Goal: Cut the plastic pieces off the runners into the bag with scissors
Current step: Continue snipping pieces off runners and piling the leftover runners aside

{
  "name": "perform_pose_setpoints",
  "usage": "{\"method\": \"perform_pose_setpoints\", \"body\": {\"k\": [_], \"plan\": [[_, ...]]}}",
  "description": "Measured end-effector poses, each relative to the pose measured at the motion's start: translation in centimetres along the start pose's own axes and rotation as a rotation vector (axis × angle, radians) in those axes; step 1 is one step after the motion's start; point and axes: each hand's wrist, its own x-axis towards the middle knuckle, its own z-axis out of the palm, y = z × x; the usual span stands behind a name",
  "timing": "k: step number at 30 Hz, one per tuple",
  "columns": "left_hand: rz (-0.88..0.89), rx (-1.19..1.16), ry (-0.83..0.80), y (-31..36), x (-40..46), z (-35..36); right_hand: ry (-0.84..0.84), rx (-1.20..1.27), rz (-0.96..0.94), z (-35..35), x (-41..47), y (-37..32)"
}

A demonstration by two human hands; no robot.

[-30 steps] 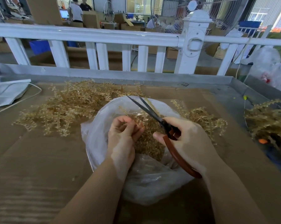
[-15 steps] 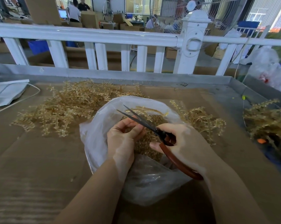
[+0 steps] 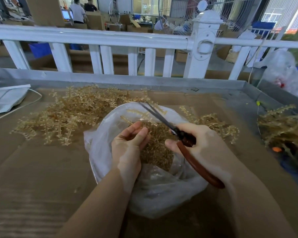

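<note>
Right hand [image 3: 201,143] grips the scissors [image 3: 177,134], blades nearly closed; left hand [image 3: 129,145] pinches a runner [image 3: 139,114] over the bag [image 3: 100,145]. Runner pile [image 3: 67,115] behind on tabletop [image 3: 33,177].

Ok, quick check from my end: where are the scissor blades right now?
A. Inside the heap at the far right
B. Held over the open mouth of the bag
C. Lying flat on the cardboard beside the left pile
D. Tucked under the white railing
B: the right hand grips the red-handled scissors, and their dark blades reach up-left over the open mouth of the clear bag, near the left hand.
</note>
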Motion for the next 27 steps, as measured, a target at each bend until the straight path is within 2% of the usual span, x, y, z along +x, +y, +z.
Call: {"method": "perform_pose_setpoints", "body": {"k": [3,11,21,27], "plan": [[-0.015,-0.022,-0.011,0.0,0.1,-0.2,-0.138,-0.03,-0.001,-0.6,-0.1,-0.3],[-0.012,-0.067,-0.043,0.1,0.0,-0.2,-0.257,-0.147,0.118,-0.6,-0.3,0.9],[-0.035,-0.113,-0.091,0.2,-0.1,-0.4,-0.308,-0.066,0.153,-0.7,0.2,1.4],[-0.042,-0.087,-0.086,0.2,-0.1,-0.5,-0.277,-0.037,0.16,-0.7,0.2,1.4]]}}
